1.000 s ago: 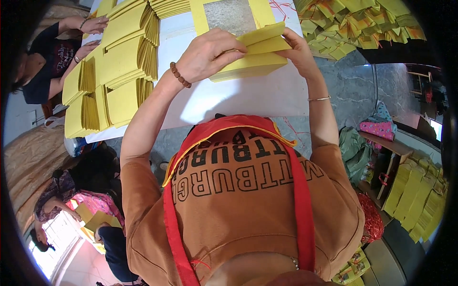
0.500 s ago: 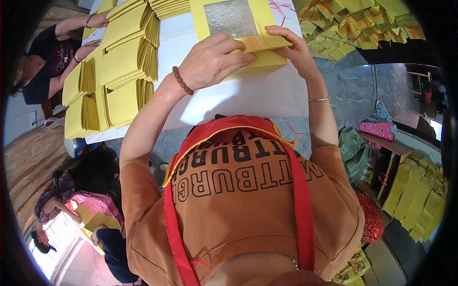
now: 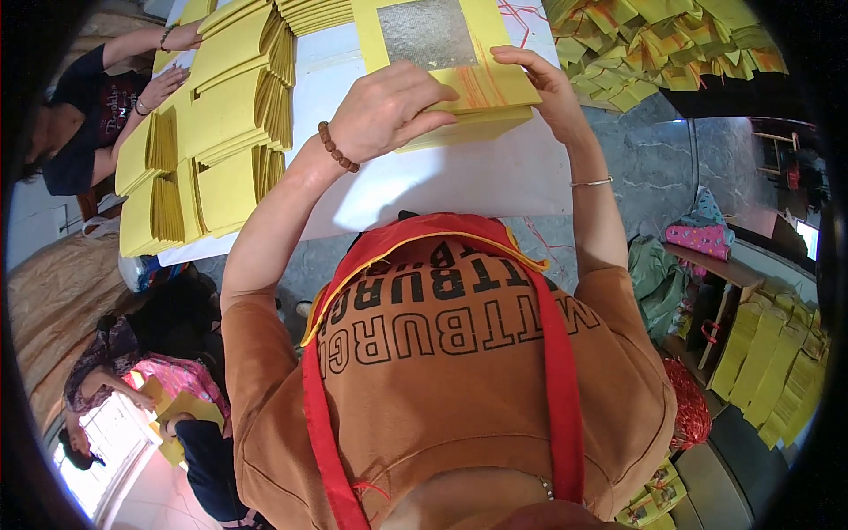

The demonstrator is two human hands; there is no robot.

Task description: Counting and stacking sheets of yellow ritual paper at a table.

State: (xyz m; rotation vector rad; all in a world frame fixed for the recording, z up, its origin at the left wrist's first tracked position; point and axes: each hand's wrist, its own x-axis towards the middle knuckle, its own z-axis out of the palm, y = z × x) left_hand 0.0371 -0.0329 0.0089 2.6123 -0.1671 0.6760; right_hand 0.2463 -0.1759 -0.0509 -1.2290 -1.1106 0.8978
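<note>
On the table lies a yellow stack, topped by a sheet. The left hand curls its fingers at the stack's near-left edge, pinch unclear; the right hand braces its right corner, fingers parted, probably keeping edges aligned.

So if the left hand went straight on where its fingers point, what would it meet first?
Probably the yellow paper at its fingertips, then the right hand beyond; depth is unclear.
</note>
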